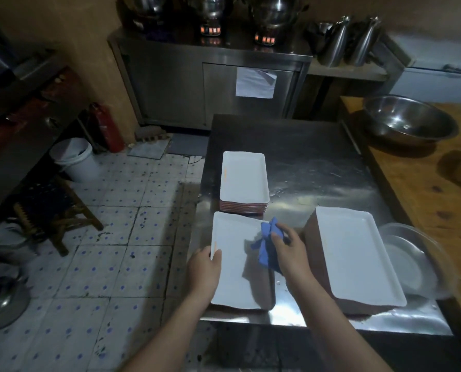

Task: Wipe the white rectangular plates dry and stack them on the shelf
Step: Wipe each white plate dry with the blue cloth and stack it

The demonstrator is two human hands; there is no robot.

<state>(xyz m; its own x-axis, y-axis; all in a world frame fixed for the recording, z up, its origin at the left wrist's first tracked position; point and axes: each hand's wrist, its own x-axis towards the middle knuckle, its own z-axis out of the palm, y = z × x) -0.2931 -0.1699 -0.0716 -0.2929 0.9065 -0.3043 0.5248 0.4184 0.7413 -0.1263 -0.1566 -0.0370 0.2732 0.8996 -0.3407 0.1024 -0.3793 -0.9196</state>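
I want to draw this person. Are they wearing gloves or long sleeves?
No gloves: the left hand and right hand are bare. The left forearm and right forearm are bare too, no sleeve in view. I see no watch, bracelet or ring.

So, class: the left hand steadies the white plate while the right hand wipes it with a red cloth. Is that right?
No: the head view shows the cloth is blue, not red. The left hand does steady the white plate by its left edge, and the right hand holds the cloth on it.
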